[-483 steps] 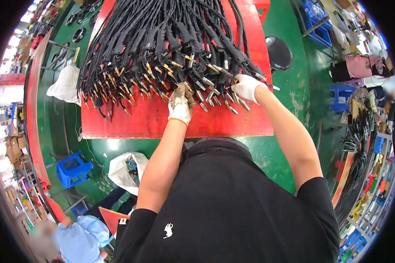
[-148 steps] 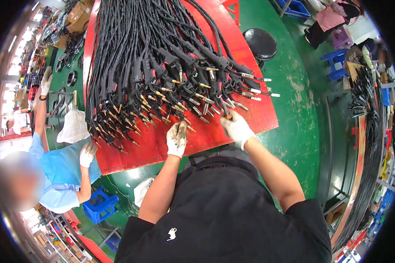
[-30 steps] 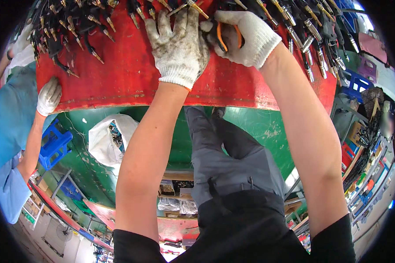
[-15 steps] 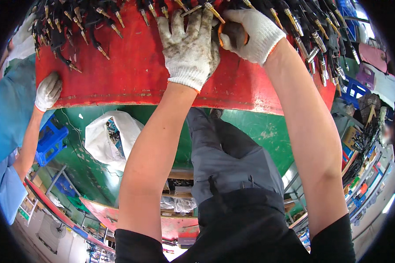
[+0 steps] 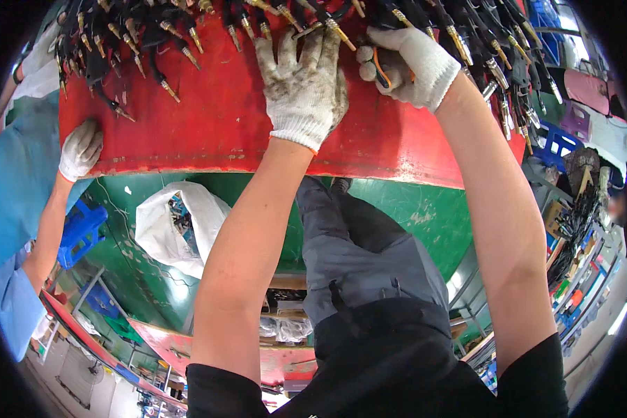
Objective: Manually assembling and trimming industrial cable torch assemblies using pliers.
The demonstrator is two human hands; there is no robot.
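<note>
Black cables (image 5: 164, 73) with brass and silver metal ends lie along the far side of the red tabletop (image 5: 209, 132). My left hand (image 5: 301, 87), in a stained white knit glove, rests palm down with fingers stretched toward the cable ends. Its fingertips touch or nearly touch a brass cable tip (image 5: 341, 35); its thumb is mostly hidden. To its right, my gloved right hand (image 5: 418, 70) is closed with curled fingers. Between those fingers shows a small curved black and orange thing (image 5: 381, 70), whose kind I cannot make out.
At the left, a co-worker's gloved hand (image 5: 81, 150) rests on the table edge. Below stands a white sack (image 5: 157, 223) with small parts inside, on the green floor near a blue plastic stool (image 5: 80, 233). More metal-ended cables (image 5: 498, 70) crowd the right side.
My right hand has shifted slightly right and turned, so its curled fingers show more. My left hand stays nearly in place. The view has moved slightly.
</note>
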